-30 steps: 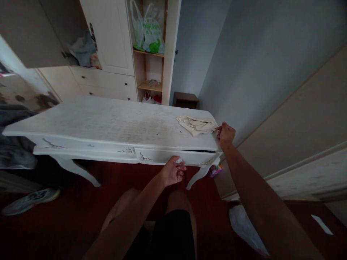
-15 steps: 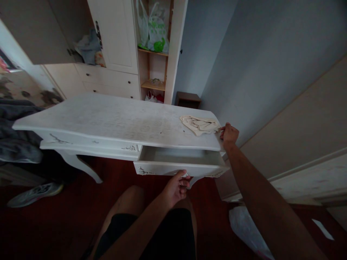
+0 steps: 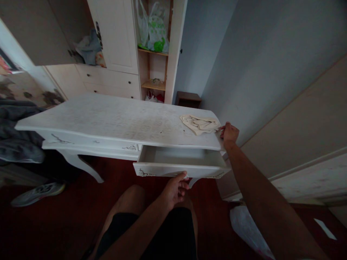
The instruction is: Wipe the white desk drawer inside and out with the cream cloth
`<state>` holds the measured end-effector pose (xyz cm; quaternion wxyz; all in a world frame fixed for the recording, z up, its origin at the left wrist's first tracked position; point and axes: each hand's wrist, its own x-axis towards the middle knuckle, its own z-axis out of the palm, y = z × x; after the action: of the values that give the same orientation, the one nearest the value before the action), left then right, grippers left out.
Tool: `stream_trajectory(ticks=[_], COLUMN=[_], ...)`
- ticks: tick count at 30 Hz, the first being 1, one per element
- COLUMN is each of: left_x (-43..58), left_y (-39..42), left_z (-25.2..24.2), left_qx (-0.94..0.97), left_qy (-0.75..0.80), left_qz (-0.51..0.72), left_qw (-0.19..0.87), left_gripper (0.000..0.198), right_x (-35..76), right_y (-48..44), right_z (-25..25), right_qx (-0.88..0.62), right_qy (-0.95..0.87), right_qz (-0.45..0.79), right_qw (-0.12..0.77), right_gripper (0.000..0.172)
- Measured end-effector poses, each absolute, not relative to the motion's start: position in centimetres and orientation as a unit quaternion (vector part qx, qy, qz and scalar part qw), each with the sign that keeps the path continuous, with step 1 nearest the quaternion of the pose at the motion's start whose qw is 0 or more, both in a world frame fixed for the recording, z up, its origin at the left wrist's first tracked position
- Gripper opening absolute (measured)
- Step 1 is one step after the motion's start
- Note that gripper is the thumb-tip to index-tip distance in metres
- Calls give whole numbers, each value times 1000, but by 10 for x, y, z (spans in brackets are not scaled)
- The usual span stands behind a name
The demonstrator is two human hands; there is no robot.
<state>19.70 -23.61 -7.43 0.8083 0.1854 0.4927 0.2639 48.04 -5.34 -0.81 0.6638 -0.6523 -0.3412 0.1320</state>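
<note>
A white drawer (image 3: 181, 169) with carved trim is pulled out of the white desk (image 3: 116, 115), and its visible inside is bare. My left hand (image 3: 173, 191) is at the middle of the drawer front, thumb and fingers closed on the small pale drawer knob (image 3: 186, 177), mostly covered by them. On the right end of the desktop lies a crumpled cream cloth (image 3: 200, 124). My right hand (image 3: 230, 133) is at the desk's right edge, its fingers pinched on the cloth's corner.
Behind the desk stands a white wardrobe (image 3: 115, 36) with plastic bags (image 3: 157, 32) on a shelf. A grey wall rises at the right. Grey fabric (image 3: 18, 130) hangs at the left, above a shoe (image 3: 38, 194). A white plastic bag (image 3: 248, 227) lies on the floor.
The drawer stands very slightly further out, and my left hand has moved a little toward me with it. The cloth and my right hand have stayed nearly still.
</note>
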Motion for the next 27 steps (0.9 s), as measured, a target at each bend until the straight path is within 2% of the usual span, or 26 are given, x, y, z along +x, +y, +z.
stream_trajectory(ticks=[7,16,18,22,27], left_x=[195,192,190,184,179], left_y=[-241,-238,-236,-232,-232], left_z=[-83,-87,-85,-81,-79], left_qx=[259,380,358,201,111], left_qy=[493,533,522,480,400], left_qz=[311,346,345,288,269], left_qw=[770,672,693,804,869], left_gripper=[51,37,35,34,35], right_x=[482,482,483,482,479], right_y=[-52,-53,-53,-53,-55], right_z=[-11,-13,-13,-14,-11], right_qx=[-653,-649,-647,-642,-646], right_qy=[-345,-352,-355,-356,-347], right_qz=[122,129,127,131,139], right_qw=[663,662,662,666,666], right_gripper=[43,43,43,43,44])
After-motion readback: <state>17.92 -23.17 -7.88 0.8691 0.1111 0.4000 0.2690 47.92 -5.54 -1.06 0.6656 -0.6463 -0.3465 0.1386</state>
